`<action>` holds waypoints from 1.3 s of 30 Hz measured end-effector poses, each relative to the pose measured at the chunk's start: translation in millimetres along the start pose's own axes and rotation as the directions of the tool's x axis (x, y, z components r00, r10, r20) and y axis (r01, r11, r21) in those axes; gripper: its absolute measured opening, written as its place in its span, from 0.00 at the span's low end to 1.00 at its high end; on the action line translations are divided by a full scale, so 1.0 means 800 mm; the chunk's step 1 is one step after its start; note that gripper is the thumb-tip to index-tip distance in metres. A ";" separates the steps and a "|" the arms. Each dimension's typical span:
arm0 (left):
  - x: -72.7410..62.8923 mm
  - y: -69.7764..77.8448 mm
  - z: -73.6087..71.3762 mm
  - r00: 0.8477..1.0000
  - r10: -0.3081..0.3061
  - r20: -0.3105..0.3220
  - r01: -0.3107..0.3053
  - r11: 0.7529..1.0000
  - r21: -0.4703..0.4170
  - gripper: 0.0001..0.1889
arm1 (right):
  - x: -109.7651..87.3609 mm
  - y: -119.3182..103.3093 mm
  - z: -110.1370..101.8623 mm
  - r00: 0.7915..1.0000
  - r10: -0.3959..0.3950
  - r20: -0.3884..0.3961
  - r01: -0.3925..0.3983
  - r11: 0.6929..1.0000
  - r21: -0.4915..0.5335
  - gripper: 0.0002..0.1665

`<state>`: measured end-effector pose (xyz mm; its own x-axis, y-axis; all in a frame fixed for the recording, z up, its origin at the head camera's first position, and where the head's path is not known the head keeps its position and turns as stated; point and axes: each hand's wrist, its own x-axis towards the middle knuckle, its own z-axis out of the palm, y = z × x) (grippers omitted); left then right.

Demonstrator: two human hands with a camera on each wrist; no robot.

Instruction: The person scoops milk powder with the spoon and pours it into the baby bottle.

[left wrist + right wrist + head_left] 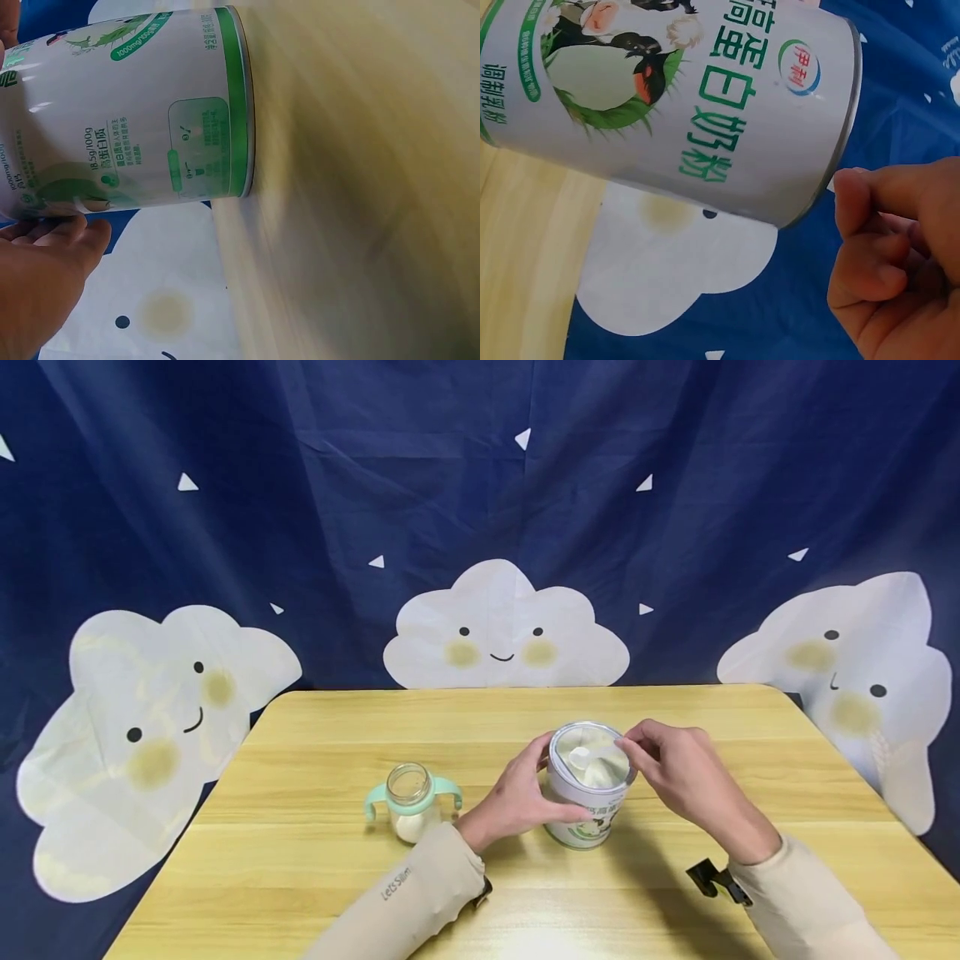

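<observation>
A white milk powder can [588,806] with green print stands upright on the table, its top uncovered and pale powder inside. My left hand [517,797] grips its left side, thumb across the front; in the left wrist view, fingers of the left hand [56,262] lie along the can [142,127]. My right hand [675,768] is at the can's right rim, thumb and forefinger pinching the handle end of a white scoop [581,758] that lies in the powder. In the right wrist view, the right hand [900,247] has its fingertips at the rim, the scoop hidden.
Left of the can stands an uncapped baby bottle [411,806] with mint-green handles and whitish contents, close to my left forearm. The wooden table [322,868] ends at the back before a dark blue curtain [420,485] printed with clouds.
</observation>
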<state>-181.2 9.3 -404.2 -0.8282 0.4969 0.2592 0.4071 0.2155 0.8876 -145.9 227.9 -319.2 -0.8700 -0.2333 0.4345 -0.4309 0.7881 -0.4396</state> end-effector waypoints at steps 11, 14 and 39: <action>0.000 0.001 0.003 0.999 -0.007 -0.032 0.008 1.000 0.017 0.52 | 0.006 -0.013 0.013 0.993 -0.116 -0.002 0.115 0.985 -0.131 0.05; -0.001 0.002 0.002 0.999 -0.014 -0.032 0.014 1.000 0.023 0.51 | 0.007 -0.017 0.017 0.991 -0.131 -0.005 0.129 0.978 -0.164 0.06; -0.002 0.004 0.004 0.995 -0.087 -0.043 0.088 0.996 0.030 0.52 | 0.017 -0.032 0.019 0.971 -0.058 0.231 0.058 0.998 0.006 0.11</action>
<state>-177.2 12.3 -402.8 -0.8762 0.4396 0.1976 0.3441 0.2835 0.8951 -150.6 195.7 -314.1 -0.8753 -0.4040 0.2656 -0.4822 0.7695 -0.4186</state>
